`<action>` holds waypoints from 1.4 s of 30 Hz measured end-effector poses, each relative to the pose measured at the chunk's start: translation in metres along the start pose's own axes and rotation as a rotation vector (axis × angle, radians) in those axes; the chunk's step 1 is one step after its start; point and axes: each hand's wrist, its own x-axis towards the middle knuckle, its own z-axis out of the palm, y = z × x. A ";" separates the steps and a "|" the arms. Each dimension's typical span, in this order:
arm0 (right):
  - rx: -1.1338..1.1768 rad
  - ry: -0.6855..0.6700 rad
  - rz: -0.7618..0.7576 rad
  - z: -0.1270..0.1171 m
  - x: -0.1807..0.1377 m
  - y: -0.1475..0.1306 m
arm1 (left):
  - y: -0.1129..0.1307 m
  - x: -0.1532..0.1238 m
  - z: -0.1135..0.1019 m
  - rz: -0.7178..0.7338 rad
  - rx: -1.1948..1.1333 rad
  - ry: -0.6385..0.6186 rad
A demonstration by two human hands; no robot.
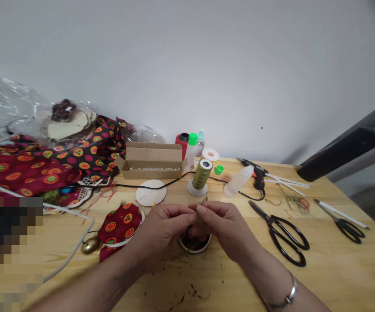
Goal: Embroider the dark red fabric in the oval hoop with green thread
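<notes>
My left hand (171, 223) and my right hand (218, 221) meet with fingers pinched together. Between them is a small olive-brown piece (201, 222), mostly covered by my fingers, its kind unclear. Directly below is a round white-rimmed bowl (195, 251) with dark bits inside. Just beyond my fingertips stands a cone of olive thread (202, 175). Left of my left hand lies a round piece covered in red patterned fabric (120, 224), with a brass bell (90, 245) beside it. Large black-handled scissors (280, 232) lie to the right of my right hand.
Behind stand an open cardboard box (153, 169), a green-capped bottle (191, 151) and a tilted white squeeze bottle (238, 182). A glue gun (255, 171) with a black cord lies farther right, near smaller scissors (345, 225). Patterned fabric (86, 151) is heaped at left.
</notes>
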 end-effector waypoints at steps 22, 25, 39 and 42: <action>-0.310 0.237 -0.136 0.002 0.000 -0.004 | -0.005 0.000 -0.005 -0.056 0.009 0.029; -0.327 0.236 -0.147 0.001 0.000 -0.005 | -0.004 0.001 -0.005 -0.064 0.020 0.026; -0.317 0.140 -0.127 0.000 0.000 -0.007 | -0.001 -0.001 -0.003 -0.079 -0.003 0.025; -0.259 0.106 -0.086 -0.001 0.000 -0.007 | -0.002 -0.001 -0.003 -0.084 -0.022 0.029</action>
